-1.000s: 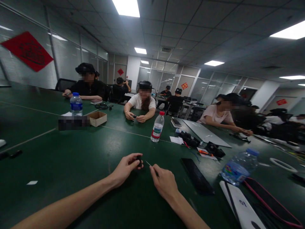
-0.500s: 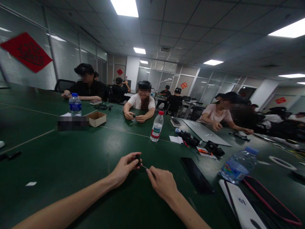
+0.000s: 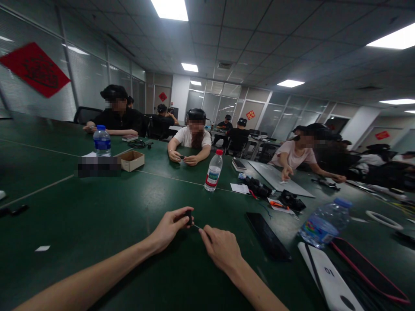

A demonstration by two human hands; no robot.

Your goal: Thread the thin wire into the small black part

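Note:
Between the thumb and fingers of my left hand (image 3: 170, 229) is a small black part (image 3: 189, 217), held upright above the green table (image 3: 123, 216). My right hand (image 3: 222, 248) is closed around a screwdriver (image 3: 196, 226); only its thin metal shaft shows, and the handle is hidden in my fingers. The shaft points left and its tip meets, or nearly meets, the lower side of the black part. Whether there is a screw at the tip is too small to see.
Right of my hands lies a black phone (image 3: 268, 236), with a water bottle (image 3: 326, 222) and a white device (image 3: 330, 276) beyond. A red-capped bottle (image 3: 213, 170) stands ahead. An open cardboard box (image 3: 132, 161) is farther left. Several people sit around the table.
My hands have kept almost the same pose, screwdriver against the black part. At the right, a co-worker's hand has moved left and down over the grey board.

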